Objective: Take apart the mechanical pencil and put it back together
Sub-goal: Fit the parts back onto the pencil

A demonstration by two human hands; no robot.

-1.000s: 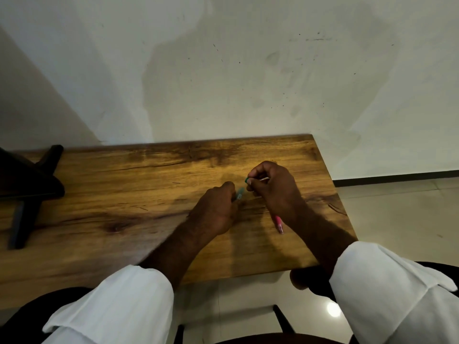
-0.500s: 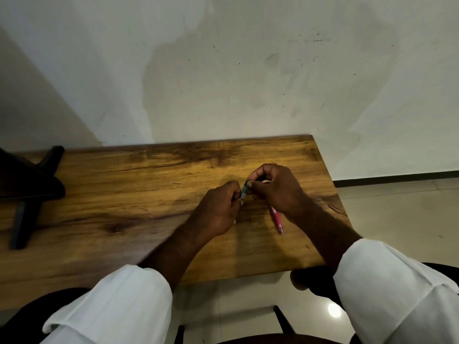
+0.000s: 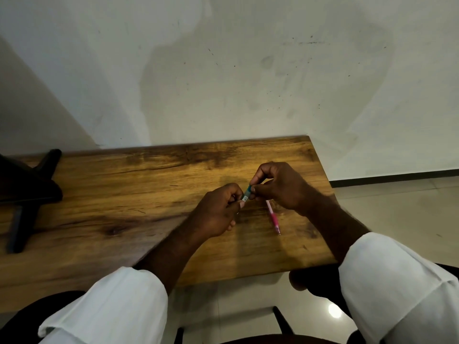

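My L hand & R hand each pinch an end of the teal pencil just over the table, pink pen lying right of it; prob. working a joint, so next needs a firm grip and a straight twist.

One wide-angle camera, worn on the head, looks forward and steeply down over the near edge of the tabletop. It is close enough that the white sleeves fill the lower corners. The left hand and right hand, both holding the mechanical pencil, sit mid-frame. The wall rises beyond the tabletop.
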